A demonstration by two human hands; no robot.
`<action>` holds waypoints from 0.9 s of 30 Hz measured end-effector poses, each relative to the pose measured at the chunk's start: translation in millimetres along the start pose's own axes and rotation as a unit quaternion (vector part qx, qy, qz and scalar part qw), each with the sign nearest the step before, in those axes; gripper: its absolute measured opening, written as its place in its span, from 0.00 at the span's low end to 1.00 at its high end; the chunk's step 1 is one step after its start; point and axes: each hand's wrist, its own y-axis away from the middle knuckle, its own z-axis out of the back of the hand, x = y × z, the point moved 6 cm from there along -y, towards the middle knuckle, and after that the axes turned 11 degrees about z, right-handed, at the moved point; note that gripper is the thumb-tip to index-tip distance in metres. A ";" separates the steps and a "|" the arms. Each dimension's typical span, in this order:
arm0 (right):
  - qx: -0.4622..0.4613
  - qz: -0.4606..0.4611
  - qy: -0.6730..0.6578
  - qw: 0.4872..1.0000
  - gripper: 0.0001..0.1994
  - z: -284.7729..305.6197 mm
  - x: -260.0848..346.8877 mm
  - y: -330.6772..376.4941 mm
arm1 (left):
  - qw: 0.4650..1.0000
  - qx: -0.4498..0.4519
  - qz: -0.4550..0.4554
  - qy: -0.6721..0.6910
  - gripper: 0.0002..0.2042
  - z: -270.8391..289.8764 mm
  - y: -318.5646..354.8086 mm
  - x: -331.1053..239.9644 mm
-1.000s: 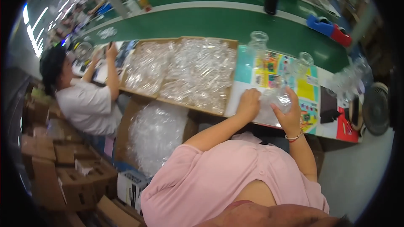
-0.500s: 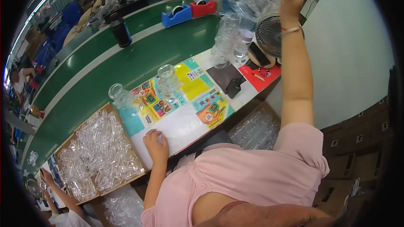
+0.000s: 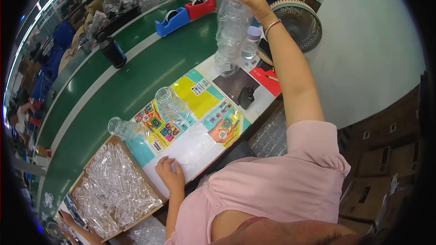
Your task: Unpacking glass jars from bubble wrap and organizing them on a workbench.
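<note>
My right hand (image 3: pixel 253 1) is stretched out to the far right and rests on top of a tall stack of clear plastic cups (image 3: pixel 230 27) that stands on the table. My left hand (image 3: pixel 169 173) lies flat on the white part of a colourful printed mat (image 3: pixel 195 122), holding nothing, fingers loosely curled. Two shorter stacks of clear cups (image 3: pixel 171 104) (image 3: pixel 121 128) stand on the mat ahead of my left hand. A cardboard tray (image 3: pixel 111 188) full of loose clear plastic pieces sits just left of that hand.
A green conveyor belt (image 3: pixel 122 86) runs beyond the mat, with a dark bottle (image 3: pixel 112 52) and blue and red tape dispensers (image 3: pixel 184 14). A round fan (image 3: pixel 297 22) stands at the right. Cardboard boxes (image 3: pixel 381 163) line the wall. Another person's hand (image 3: pixel 68 218) shows at the lower left.
My right hand came down from high in the air onto the top of the tall cup stack. My left hand stays on the mat. The view swung right from the trays.
</note>
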 end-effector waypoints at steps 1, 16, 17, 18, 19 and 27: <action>0.027 -0.015 0.031 0.999 0.28 -6.2 4.7 -1.8 | 1.000 -0.001 0.006 0.001 0.08 -0.5 0.8 2.9; 0.155 -0.191 -0.114 0.963 0.24 -12.1 14.3 -4.3 | 0.998 0.055 -0.016 -0.004 0.07 -4.0 4.4 -3.4; 0.148 -0.197 -0.116 0.962 0.24 -13.6 13.6 -4.6 | 0.998 0.051 -0.025 -0.021 0.08 -5.3 3.3 -3.6; 0.146 -0.135 -0.086 0.976 0.27 -11.1 20.4 -5.9 | 0.997 0.051 -0.037 -0.037 0.09 -7.8 2.3 -4.9; 0.142 -0.075 -0.055 0.985 0.29 -5.6 29.0 -3.8 | 0.996 0.066 -0.041 -0.042 0.09 -13.4 0.6 -5.3; 0.031 0.115 0.374 0.920 0.20 15.1 175.2 250.9 | 0.998 0.000 0.003 -0.060 0.22 -2.1 6.3 4.2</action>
